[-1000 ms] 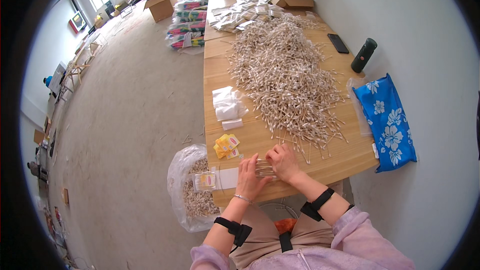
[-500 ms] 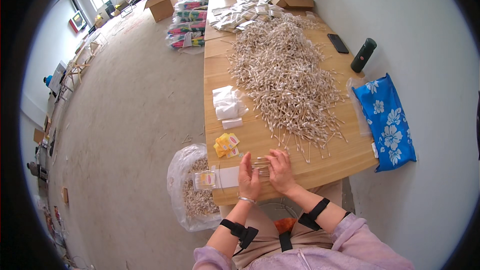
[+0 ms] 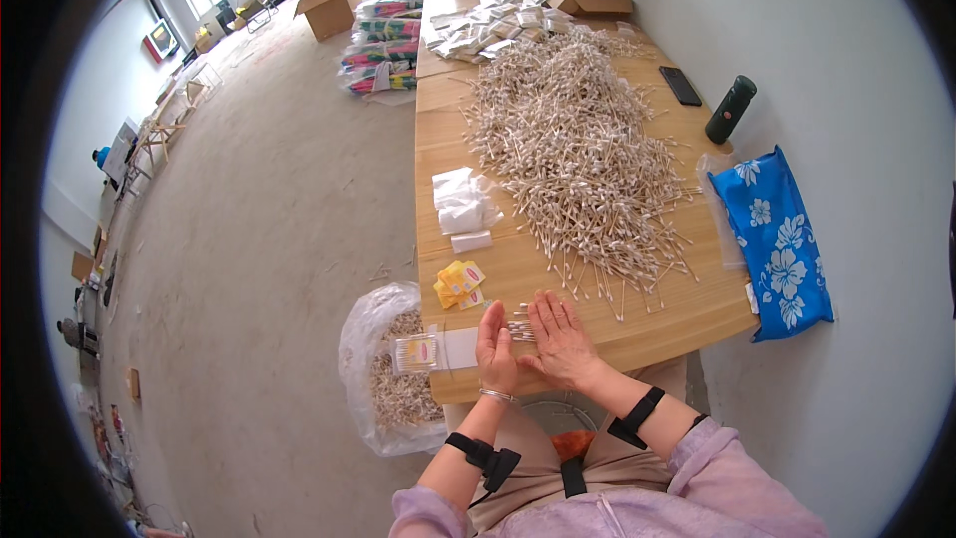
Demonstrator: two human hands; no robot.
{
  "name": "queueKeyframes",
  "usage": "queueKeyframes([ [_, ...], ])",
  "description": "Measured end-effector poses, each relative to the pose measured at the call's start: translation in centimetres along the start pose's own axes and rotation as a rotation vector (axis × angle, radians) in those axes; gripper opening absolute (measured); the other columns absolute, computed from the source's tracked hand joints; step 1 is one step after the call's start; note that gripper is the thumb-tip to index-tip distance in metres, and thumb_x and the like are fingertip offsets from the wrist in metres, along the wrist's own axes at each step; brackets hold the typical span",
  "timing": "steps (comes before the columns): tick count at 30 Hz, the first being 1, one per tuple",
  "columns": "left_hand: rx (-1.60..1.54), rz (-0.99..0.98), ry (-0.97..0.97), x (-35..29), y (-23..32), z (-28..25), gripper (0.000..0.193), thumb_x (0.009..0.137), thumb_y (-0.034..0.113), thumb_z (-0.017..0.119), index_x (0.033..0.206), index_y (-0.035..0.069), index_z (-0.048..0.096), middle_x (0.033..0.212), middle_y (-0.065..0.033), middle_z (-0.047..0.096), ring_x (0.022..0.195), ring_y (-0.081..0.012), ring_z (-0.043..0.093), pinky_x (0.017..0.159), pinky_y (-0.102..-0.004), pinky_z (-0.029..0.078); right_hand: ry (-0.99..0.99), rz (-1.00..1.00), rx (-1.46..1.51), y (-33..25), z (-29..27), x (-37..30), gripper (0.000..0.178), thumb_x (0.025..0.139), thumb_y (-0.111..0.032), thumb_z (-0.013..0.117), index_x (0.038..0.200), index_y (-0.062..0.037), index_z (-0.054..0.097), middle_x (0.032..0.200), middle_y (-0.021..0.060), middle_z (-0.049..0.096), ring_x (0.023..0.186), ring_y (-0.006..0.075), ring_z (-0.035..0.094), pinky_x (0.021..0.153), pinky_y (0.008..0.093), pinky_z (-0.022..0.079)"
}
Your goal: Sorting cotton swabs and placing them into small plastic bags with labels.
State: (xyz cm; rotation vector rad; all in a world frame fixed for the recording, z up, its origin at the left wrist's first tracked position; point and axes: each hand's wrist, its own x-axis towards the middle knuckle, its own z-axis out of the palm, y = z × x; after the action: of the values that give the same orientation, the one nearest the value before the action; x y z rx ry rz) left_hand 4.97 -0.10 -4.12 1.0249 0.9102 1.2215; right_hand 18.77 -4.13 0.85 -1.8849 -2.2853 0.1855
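Observation:
A small bunch of cotton swabs (image 3: 521, 329) lies on the wooden table between my two hands. My left hand (image 3: 496, 351) stands on its side at the left ends of the swabs, fingers stretched and slightly cupped. Palm down, my right hand (image 3: 563, 344) lies flat with its fingers straight, touching the swabs' right ends and covering part of them. Beyond both hands spreads a large heap of loose cotton swabs (image 3: 583, 159). Left of my left hand, a clear packet of swabs with a yellow label (image 3: 416, 352) rests at the table's edge beside a white strip (image 3: 459, 349).
Yellow cards (image 3: 459, 282) and white plastic bags (image 3: 463, 204) lie along the left edge. A phone (image 3: 680, 86), a dark green bottle (image 3: 730, 110) and a blue flowered pouch (image 3: 780, 249) line the right side. A plastic sack of swabs (image 3: 383, 408) stands on the floor.
My right hand has gone from curled fingers on the swabs to lying flat with fingers straight. My left hand stays upright beside the bunch. The whole view has shifted slightly.

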Motion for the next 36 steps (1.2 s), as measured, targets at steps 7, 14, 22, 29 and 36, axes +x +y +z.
queueKeyframes([
  [7, -0.098, -0.011, 0.033, 0.0, 0.2, 0.3, 0.043, 0.097, 0.003, 0.041, 0.139, -0.003, 0.037, 0.143, -0.0141, 0.041, 0.133, -0.0222, 0.04, 0.113, -0.0352, 0.029, 0.043, 0.007, 0.013, 0.3, -0.1, -0.3, 0.09, 0.081, -0.05, 0.062, 0.144, 0.0031, 0.025, 0.15, 0.0206, 0.025, 0.142, 0.0348, 0.018, 0.116, 0.047, 0.013],
  [14, -0.256, -0.058, 0.099, 0.2, 0.5, 0.2, 0.042, 0.098, 0.004, 0.041, 0.139, -0.003, 0.038, 0.142, -0.0136, 0.042, 0.133, -0.0226, 0.04, 0.113, -0.036, 0.029, 0.23, 0.013, 0.184, 0.7, -1.4, 0.0, 0.079, 0.075, -0.028, 0.072, 0.14, -0.0023, 0.035, 0.134, 0.014, 0.043, 0.128, 0.0317, 0.036, 0.112, 0.0465, 0.022],
  [22, -0.213, -0.049, 0.126, 1.3, 1.8, 0.5, 0.042, 0.098, 0.005, 0.04, 0.14, -0.003, 0.037, 0.143, -0.0138, 0.041, 0.134, -0.0227, 0.039, 0.114, -0.0354, 0.028, 0.282, -0.016, 0.454, 0.8, -0.4, 1.0, 0.064, 0.078, -0.011, 0.065, 0.136, -0.0013, 0.039, 0.125, 0.0157, 0.048, 0.117, 0.0321, 0.044, 0.106, 0.0413, 0.031],
  [29, -0.205, -0.006, 0.085, 1.2, 0.8, -0.3, 0.041, 0.099, 0.007, 0.041, 0.139, -0.003, 0.038, 0.143, -0.0131, 0.042, 0.134, -0.0224, 0.038, 0.114, -0.0351, 0.027, 0.548, 0.33, 1.046, -0.2, 1.2, 1.2, 0.043, 0.087, -0.003, 0.047, 0.13, 0.0019, 0.044, 0.132, 0.019, 0.048, 0.125, 0.0322, 0.044, 0.108, 0.0369, 0.031],
  [36, -0.184, -0.048, 0.052, 1.2, 0.7, 0.1, 0.041, 0.101, 0.013, 0.04, 0.139, -0.003, 0.038, 0.143, -0.0128, 0.042, 0.134, -0.022, 0.038, 0.114, -0.0345, 0.027, 0.577, 0.267, 1.291, -0.3, 2.1, 2.9, 0.044, 0.088, -0.003, 0.046, 0.132, 0.0008, 0.043, 0.134, 0.0177, 0.047, 0.128, 0.0283, 0.043, 0.109, 0.0359, 0.03],
])
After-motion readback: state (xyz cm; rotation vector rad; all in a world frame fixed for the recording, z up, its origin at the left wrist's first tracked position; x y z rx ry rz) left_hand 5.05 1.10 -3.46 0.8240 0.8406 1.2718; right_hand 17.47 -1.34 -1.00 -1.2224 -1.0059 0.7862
